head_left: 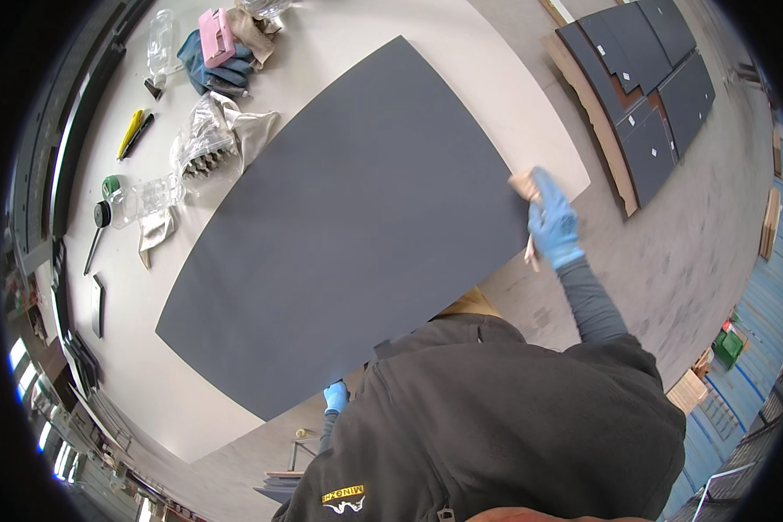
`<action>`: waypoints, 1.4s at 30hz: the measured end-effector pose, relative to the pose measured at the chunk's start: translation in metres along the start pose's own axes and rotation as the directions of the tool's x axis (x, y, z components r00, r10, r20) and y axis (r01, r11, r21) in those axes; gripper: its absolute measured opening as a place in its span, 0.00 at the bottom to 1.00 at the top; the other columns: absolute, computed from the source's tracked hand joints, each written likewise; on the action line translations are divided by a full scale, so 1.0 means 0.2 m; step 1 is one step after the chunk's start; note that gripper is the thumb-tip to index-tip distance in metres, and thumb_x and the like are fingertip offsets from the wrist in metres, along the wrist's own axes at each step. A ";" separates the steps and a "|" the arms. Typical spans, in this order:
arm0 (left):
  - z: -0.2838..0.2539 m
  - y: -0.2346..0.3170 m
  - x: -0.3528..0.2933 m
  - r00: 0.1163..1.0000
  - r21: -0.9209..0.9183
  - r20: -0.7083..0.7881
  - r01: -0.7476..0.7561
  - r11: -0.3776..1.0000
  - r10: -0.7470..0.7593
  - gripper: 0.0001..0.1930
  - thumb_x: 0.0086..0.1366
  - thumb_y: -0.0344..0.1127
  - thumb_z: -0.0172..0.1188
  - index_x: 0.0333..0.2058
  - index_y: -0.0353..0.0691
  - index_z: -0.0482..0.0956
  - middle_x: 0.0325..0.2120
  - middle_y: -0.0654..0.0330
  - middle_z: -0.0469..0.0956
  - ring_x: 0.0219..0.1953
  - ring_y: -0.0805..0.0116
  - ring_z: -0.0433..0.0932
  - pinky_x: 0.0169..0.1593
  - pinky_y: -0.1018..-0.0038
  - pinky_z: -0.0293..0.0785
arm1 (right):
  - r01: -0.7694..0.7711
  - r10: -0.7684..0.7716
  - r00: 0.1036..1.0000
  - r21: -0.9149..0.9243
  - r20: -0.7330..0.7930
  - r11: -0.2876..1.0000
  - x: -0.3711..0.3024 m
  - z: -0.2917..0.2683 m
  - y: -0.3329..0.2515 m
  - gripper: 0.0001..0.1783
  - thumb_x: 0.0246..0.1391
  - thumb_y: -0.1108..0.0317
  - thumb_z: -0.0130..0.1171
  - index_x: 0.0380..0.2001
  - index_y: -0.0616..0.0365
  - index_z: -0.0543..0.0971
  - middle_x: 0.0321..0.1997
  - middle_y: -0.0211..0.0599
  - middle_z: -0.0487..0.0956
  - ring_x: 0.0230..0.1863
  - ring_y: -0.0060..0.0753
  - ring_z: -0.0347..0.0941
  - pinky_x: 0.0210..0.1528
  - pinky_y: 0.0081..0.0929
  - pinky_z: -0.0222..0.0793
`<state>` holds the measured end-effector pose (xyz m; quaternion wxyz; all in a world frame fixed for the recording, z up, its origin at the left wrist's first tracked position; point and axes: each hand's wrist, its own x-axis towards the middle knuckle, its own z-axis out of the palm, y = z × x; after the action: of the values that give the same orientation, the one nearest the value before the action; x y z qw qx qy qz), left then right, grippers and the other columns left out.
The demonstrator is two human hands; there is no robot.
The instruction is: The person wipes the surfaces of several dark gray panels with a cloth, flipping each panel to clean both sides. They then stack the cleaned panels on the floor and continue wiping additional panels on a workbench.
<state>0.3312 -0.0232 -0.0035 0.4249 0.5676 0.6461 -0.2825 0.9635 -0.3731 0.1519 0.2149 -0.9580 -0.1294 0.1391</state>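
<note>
Dark jacket (531,400) closest; grey panel (339,226) on pale table (496,78), seemingly overhanging the surface's near edge. Right hand (554,224) closed round tan cloth (524,184) at panel's right corner; left hand (336,397) at near edge, can't tell hold. Risk: uneven push could slide panel, trapped grit scratch it
</note>
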 end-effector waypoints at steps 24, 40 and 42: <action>0.20 0.22 -0.22 0.998 -0.219 -0.020 0.060 0.974 -0.066 0.17 0.73 0.46 0.58 0.43 0.35 0.82 0.35 0.58 0.82 0.37 0.65 0.79 0.43 0.63 0.76 | 0.726 -0.732 0.676 -0.253 0.088 0.640 1.48 0.11 -0.25 0.29 0.54 0.83 0.59 0.59 0.51 0.83 0.63 0.41 0.81 0.66 0.45 0.76 0.70 0.38 0.69; -0.30 1.09 -0.82 0.845 0.104 0.534 -0.028 0.994 -0.032 0.21 0.74 0.49 0.59 0.48 0.34 0.85 0.39 0.56 0.85 0.41 0.71 0.81 0.47 0.67 0.78 | -0.402 0.416 0.909 -0.201 0.030 0.893 -0.47 -0.49 1.28 0.17 0.60 0.75 0.56 0.51 0.59 0.85 0.51 0.46 0.86 0.54 0.47 0.82 0.57 0.38 0.76; -0.39 1.41 -0.91 0.877 0.432 0.480 -0.201 0.879 -0.036 0.21 0.73 0.48 0.61 0.48 0.33 0.86 0.41 0.57 0.87 0.41 0.74 0.82 0.48 0.71 0.78 | -0.396 0.474 0.877 0.430 -0.085 0.811 -0.42 -0.45 1.34 0.20 0.62 0.76 0.57 0.56 0.57 0.82 0.45 0.34 0.85 0.49 0.33 0.81 0.52 0.33 0.77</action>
<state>0.5868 0.0092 0.2257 0.4316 0.5945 0.4090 -0.5412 0.9642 -0.6674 0.1279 0.3791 -0.9063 0.1462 0.1169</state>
